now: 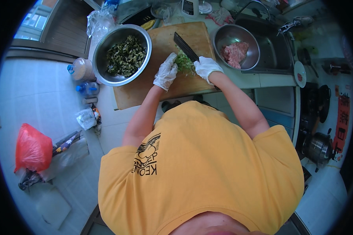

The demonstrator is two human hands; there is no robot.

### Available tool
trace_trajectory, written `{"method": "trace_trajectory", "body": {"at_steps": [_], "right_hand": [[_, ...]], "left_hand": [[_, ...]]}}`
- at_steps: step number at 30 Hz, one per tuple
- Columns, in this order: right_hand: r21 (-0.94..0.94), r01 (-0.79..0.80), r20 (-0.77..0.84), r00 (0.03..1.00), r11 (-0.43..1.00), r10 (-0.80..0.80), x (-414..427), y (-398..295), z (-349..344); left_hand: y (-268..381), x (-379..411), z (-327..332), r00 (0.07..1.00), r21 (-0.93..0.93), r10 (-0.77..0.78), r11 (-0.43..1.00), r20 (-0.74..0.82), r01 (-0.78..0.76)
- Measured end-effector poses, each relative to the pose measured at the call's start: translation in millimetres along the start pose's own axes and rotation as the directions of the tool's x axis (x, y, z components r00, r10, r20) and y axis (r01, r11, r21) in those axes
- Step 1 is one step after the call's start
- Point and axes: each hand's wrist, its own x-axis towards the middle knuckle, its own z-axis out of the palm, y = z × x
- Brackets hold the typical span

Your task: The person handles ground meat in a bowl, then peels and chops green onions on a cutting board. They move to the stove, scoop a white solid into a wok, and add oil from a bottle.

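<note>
A wooden cutting board (158, 44) lies on the counter. My right hand (206, 67), in a white disposable glove, grips a dark-bladed kitchen knife (184, 45), its blade slanting up and left across the board. Under and beside the blade is a small heap of chopped green vegetable (184, 63). Against the left side of this heap rests my left hand (168, 70), gloved too; its fingers are partly curled, and whether they hold any of the pieces is unclear. To the left, a steel bowl (149, 55) holds chopped dark greens. Minced meat (235, 53) sits in a steel bowl (257, 54) on the right.
A sink (275, 55) with a faucet (294, 23) adjoins the right bowl. Clear plastic bags (101, 22) lie behind the left bowl. A white bottle (190, 8) stands behind the board. A small plate (300, 74) sits at the counter's right end, near a steel pot (318, 148).
</note>
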Motion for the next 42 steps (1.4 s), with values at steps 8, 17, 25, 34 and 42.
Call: {"method": "trace_trajectory", "body": {"at_steps": [8,17,25,34,42], "right_hand": [[0.103,0.022,0.017,1.000,0.994,-0.024,15,-1,18],[0.878,-0.302,0.354,0.932,0.371,-0.080,4,33,1],[0.955,-0.199,0.192,0.980,0.218,0.057,-32,3,4],[0.012,-0.083,-0.436,0.897,0.996,0.080,-109,-38,24],[-0.388,0.041,-0.597,0.750,0.921,-0.285,-128,-45,56]], "left_hand": [[7,-27,4,0.993,0.061,0.013,0.998,-0.115,-0.006],[87,-11,-1,0.919,0.715,0.305,0.582,0.250,-0.387],[75,22,-13,0.943,0.568,0.227,0.755,0.242,-0.327],[82,37,-89,0.848,0.126,0.521,0.838,0.102,-0.530],[89,42,-64,0.340,0.202,0.418,0.340,0.843,-0.919]]}}
